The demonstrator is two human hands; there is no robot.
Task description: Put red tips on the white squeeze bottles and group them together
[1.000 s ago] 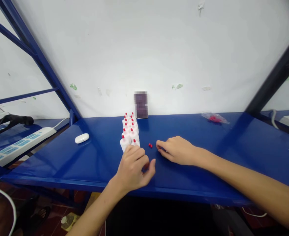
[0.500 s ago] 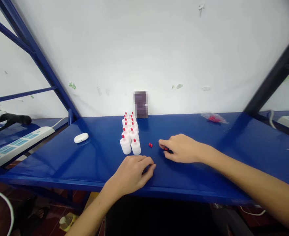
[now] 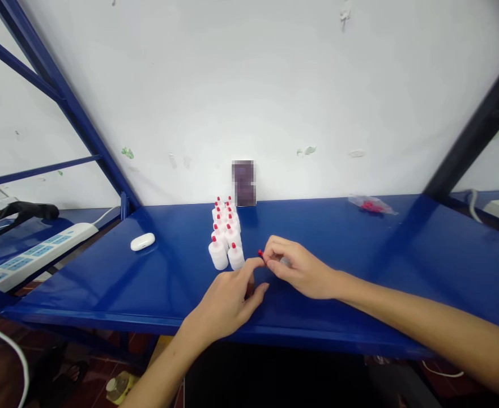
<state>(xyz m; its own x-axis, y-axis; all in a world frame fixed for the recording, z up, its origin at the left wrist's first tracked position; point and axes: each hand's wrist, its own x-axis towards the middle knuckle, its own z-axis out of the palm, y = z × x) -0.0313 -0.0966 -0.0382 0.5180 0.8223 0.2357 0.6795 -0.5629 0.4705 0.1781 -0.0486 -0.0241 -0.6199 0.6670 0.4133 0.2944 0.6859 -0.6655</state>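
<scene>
Two rows of white squeeze bottles [image 3: 219, 255] with red tip caps stand upright on the blue table. Close to their right, small loose red caps [image 3: 260, 253] lie partly hidden by fingers. My right hand [image 3: 302, 269] is closed in a pinch beside these caps; what its fingertips hold, if anything, is hidden. My left hand [image 3: 230, 297] rests in front of the bottles, thumb and forefinger apart, its forefinger reaching to the tips of my right hand.
A clear bag of red caps [image 3: 372, 206] lies at the back right. On the left are a white earbud case [image 3: 143, 242] and a power strip [image 3: 47, 258]. A blurred dark panel [image 3: 244, 184] leans on the wall behind the bottles.
My right hand has moved left to the loose caps, and its fingers have drawn together. My left forefinger has stretched out toward it. The bottles have stayed in place.
</scene>
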